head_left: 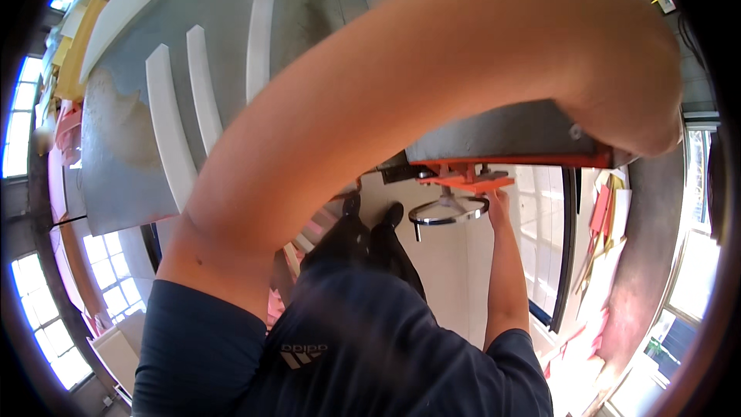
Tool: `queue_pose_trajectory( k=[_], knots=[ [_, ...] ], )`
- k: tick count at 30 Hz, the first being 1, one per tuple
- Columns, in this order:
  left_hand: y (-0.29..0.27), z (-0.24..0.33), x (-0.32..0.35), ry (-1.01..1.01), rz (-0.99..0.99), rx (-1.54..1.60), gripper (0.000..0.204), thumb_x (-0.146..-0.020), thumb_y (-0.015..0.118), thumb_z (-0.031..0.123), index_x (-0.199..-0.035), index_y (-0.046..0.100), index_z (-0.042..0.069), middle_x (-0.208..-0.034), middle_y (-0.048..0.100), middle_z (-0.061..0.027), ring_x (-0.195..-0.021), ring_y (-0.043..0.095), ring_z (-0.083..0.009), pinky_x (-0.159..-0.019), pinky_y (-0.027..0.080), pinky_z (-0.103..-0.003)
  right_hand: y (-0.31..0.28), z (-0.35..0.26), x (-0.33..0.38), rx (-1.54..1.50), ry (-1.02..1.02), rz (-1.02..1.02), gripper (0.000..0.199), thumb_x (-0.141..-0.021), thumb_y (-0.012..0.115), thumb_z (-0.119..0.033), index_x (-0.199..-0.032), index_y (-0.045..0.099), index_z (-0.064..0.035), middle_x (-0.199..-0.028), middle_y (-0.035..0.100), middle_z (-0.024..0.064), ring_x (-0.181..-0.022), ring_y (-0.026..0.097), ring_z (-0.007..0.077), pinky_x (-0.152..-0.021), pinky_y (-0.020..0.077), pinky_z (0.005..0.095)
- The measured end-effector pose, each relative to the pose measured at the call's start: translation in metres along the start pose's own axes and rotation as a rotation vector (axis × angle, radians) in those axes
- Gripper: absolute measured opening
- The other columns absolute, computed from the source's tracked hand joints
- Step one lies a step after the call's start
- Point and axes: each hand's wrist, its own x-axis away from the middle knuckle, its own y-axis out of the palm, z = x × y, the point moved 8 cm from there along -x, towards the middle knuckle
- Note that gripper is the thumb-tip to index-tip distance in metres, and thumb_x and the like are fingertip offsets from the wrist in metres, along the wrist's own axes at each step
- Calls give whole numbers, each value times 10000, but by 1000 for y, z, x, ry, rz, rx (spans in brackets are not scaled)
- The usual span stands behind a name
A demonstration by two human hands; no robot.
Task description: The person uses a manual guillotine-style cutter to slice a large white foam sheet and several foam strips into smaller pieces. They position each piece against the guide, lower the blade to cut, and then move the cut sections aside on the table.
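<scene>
Fingers hard to read on both sides: at the left hand (637,77), far over at the upper right, turned out of sight, cannot tell whether spread, pressed together or pinching anything; at the right hand (500,201), small and partly hidden, cannot tell either, though set at the right end of an orange-red bracket (467,181), just beside the rim of a handwheel (451,220).

At the lower left, a pale box-like form (122,351); cannot tell whether hollow, nor make out any contents. Piled along the left edge, yellow boards (77,38) and pink pieces (69,120); heaped on the right, red, yellow and white pieces (610,208), cannot tell whether inside anything.

Handwheel right of centre, below the bracket and the red-edged grey machine body (502,135): shiny, silver, ring-shaped, seen at a slant, with a short handle hanging from the left of its rim.

Laid on the grey metal table (297,31), long white strips (170,123), with lower ends partly hidden behind the left arm (432,62). Much of the table and machine body covered by that same arm, slightly blurred. Windows (35,324) too glaring to see through; corners lost in black.
</scene>
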Motion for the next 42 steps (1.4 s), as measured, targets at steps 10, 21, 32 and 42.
queue_pose_trajectory(
  k=[10, 21, 32, 42],
  knots=[
    [-27, -2, 35, -32, 58, -40, 445, -1006, 474, 282, -743, 700, 4, -697, 656, -161, -706, 661, -362, -683, 540, -467, 46, 44, -26, -216, -114, 11, 602, -983, 577, -426, -490, 485, -93, -460, 470, 40, -450, 459, 166, -634, 456, 311],
    [-25, -2, 35, -74, 39, -13, 479, -1012, 455, 280, -707, 681, -13, -738, 657, -190, -767, 661, -385, -786, 531, -498, 45, 32, -11, -104, -124, 61, 615, -1017, 533, -407, -488, 477, -100, -464, 472, 17, -443, 432, 125, -466, 317, 291],
    [-14, -18, 21, -135, -301, 121, 464, -987, 480, 320, -725, 705, 9, -766, 677, -175, -794, 672, -373, -792, 528, -481, 38, 36, -8, 52, -141, 83, 584, -995, 492, -357, -494, 529, -58, -466, 492, 33, -483, 473, 151, -519, 372, 325],
    [11, -36, 13, -101, -289, 156, 455, -959, 508, 359, -724, 720, 32, -757, 687, -154, -788, 678, -355, -767, 526, -464, 46, 3, -17, 448, 28, -97, 480, -945, 573, -322, -563, 589, -32, -501, 557, 56, -518, 546, 159, -548, 426, 355]
  ],
)
